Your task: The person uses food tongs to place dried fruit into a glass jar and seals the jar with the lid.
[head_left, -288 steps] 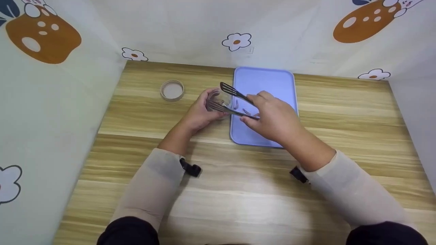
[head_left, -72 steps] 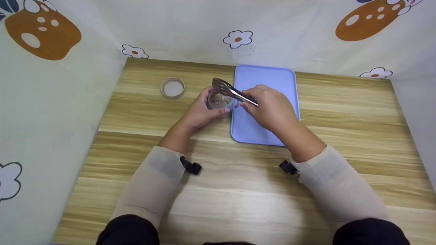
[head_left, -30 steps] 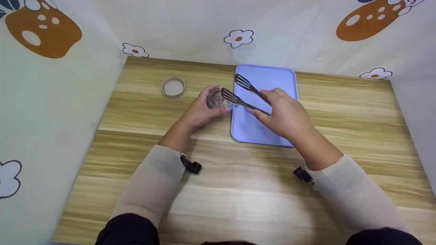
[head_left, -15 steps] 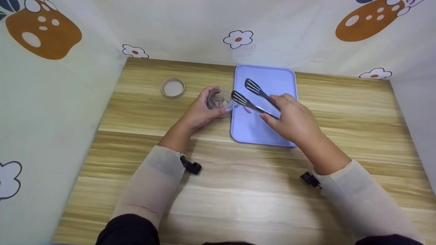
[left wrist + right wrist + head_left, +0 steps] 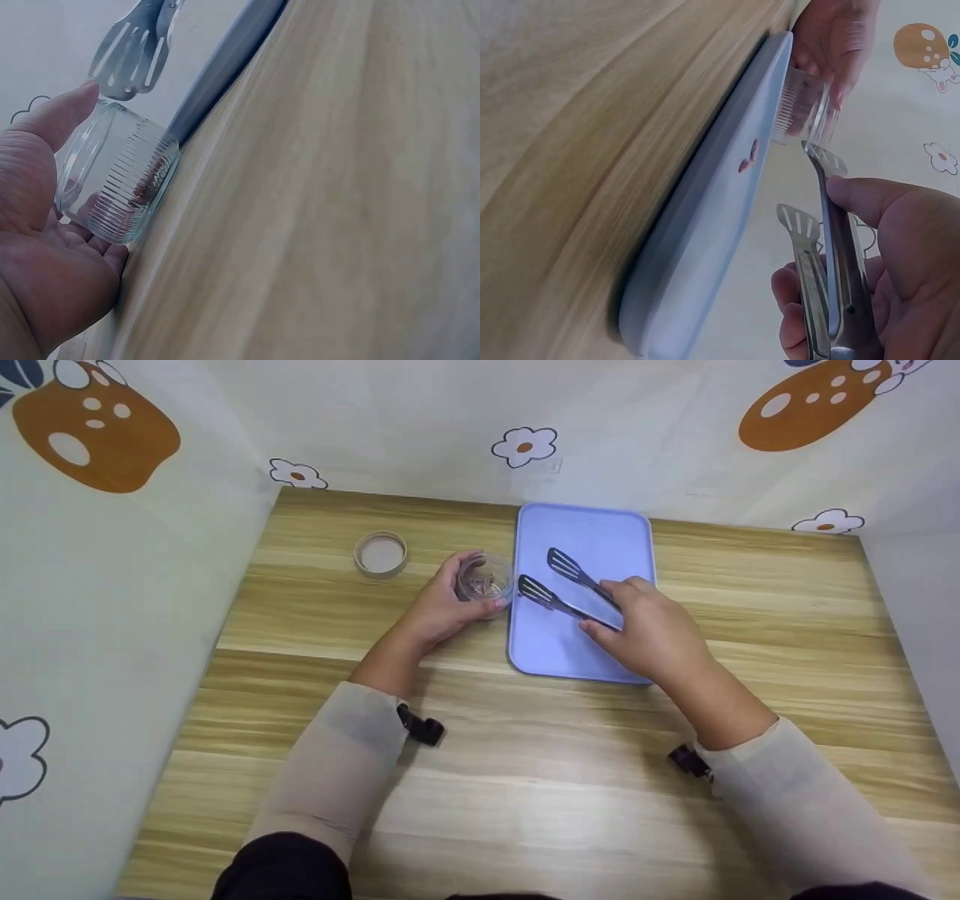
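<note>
My left hand point(image 5: 439, 615) curls round a small clear glass jar point(image 5: 498, 571) on the table, thumb on its near side. Ribbed walls show in the left wrist view, with small reddish-brown pieces point(image 5: 146, 184) at the bottom. My right hand point(image 5: 651, 626) grips metal tongs point(image 5: 538, 592) with slotted heads, their arms spread apart above the blue tray point(image 5: 551, 654). Nothing sits between the heads. In the right wrist view, a couple of small reddish pieces point(image 5: 745, 164) lie on the tray, near the side by the jar; the tongs partly cover them in the head view.
A round, shallow lid point(image 5: 380, 553) with a tan rim lies left of the jar. The tray stands right beside the jar, its far end close to the patterned back wall point(image 5: 420, 427). Bare wooden table point(image 5: 517, 780) spreads in front of both hands.
The tongs were together over the jar; since then they have spread and moved right and nearer, over the tray. Fewer pieces show on the tray than at first. The left hand keeps holding the jar.
</note>
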`<state>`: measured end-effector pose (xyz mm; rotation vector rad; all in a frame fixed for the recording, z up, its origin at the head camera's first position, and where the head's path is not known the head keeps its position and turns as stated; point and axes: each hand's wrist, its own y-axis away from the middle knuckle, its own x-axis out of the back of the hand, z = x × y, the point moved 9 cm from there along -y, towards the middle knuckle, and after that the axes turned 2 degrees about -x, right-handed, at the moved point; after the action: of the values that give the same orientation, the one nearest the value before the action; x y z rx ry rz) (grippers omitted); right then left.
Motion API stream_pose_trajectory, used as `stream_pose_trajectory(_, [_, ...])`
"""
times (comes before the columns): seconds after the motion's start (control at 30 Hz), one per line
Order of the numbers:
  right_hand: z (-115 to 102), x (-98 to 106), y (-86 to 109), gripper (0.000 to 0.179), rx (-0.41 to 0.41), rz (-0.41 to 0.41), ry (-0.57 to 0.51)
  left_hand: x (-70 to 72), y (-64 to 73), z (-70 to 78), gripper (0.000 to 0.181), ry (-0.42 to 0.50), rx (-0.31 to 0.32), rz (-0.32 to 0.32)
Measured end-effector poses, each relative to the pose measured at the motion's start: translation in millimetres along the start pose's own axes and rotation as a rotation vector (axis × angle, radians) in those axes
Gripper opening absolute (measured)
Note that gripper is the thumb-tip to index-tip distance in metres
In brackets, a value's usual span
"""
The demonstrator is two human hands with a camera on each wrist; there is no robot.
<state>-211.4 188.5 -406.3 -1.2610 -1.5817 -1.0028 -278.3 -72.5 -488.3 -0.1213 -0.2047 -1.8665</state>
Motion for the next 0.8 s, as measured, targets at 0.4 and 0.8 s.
stream_pose_trajectory(0.4, [11,-11,-4.7,0.065,0.01,-0.072,0.048,0.4,0.4,1.2,0.097,-0.02,0.01,-0.005])
stream_pose_trajectory(0.8, [20,-7,-8.5,0.05,-0.022,-0.065,0.02,0.6,0.8,1.8,0.096,0.0,0.002,-0.01])
